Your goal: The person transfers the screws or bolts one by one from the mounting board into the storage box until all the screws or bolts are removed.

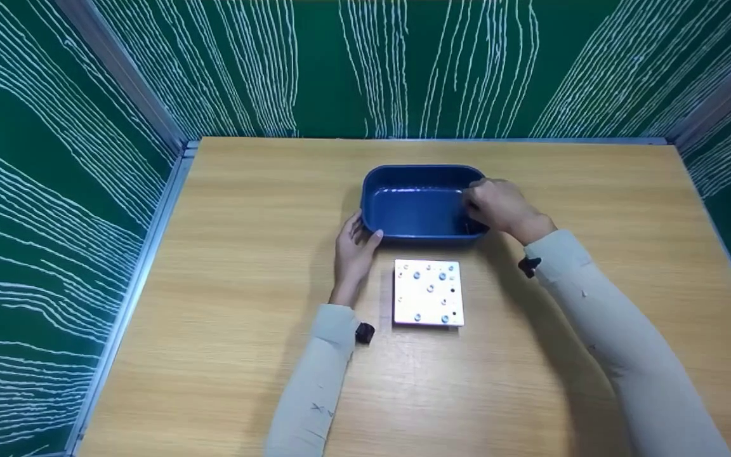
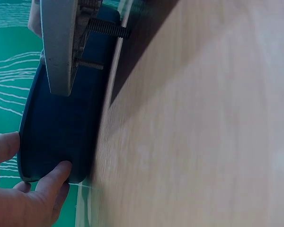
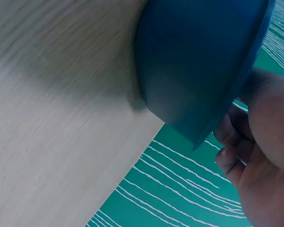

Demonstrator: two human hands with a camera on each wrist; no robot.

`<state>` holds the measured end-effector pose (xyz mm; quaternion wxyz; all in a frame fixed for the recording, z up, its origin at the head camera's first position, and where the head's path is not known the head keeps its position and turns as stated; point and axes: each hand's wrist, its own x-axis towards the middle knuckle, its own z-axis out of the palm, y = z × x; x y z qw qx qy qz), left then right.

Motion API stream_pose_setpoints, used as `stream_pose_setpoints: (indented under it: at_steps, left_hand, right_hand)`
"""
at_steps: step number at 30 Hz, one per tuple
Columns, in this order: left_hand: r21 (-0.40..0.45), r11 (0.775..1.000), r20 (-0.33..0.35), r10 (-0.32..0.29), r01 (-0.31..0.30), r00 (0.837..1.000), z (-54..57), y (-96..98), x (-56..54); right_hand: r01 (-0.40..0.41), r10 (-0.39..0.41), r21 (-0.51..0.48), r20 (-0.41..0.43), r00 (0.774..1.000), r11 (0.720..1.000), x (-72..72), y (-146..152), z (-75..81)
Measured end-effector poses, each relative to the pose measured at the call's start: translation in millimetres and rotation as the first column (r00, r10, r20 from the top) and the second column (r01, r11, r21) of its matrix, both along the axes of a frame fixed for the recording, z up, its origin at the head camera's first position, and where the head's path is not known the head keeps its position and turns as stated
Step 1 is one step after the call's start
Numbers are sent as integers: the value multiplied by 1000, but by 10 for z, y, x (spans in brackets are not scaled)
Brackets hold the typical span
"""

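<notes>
A dark blue rectangular bin [image 1: 422,209] stands on the table. My left hand [image 1: 354,254] touches its near left corner, thumb on the front wall and fingers along the left side. In the left wrist view, that hand's fingers [image 2: 52,182] rest fairly straight against the bin's end. My right hand [image 1: 499,203] reaches over the bin's right end with curled fingers, its fingertips hidden inside; whether they hold anything does not show. In front of the bin lies a square metal plate [image 1: 419,298] with several screws and holes. Threaded bolts [image 2: 109,28] stick out beneath the plate.
The wooden table [image 1: 245,254] extends to both sides of the bin and plate. Green panels [image 1: 321,70] with white wavy lines stand around it, joined by metal frame bars [image 1: 127,70] at the corners.
</notes>
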<state>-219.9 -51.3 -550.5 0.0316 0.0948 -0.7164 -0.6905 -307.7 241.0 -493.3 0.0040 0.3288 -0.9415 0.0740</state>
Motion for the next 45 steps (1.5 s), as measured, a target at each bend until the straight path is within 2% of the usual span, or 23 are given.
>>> stream_pose_setpoints:
  at_steps: [11,21,28,45]
  left_hand:
    - [-57,998,31,8,-6,1000,-4,2,-3]
    - [-64,998,38,12,-9,999,-8,2,-10]
    - [49,999,-9,14,-13,1000,-9,19,-14]
    - [28,1000,-6,-4,4,1000,-6,3,-3]
  right_hand:
    - [-5,3,47,41,999,999,-46,-49,-62]
    - [-3,-5,110,71,997,994,-104,-97,-87]
    - [-43,38,102,49,998,994,-129,-105,-96]
    - [-41,27,193,75,997,980,-163,-155,-91]
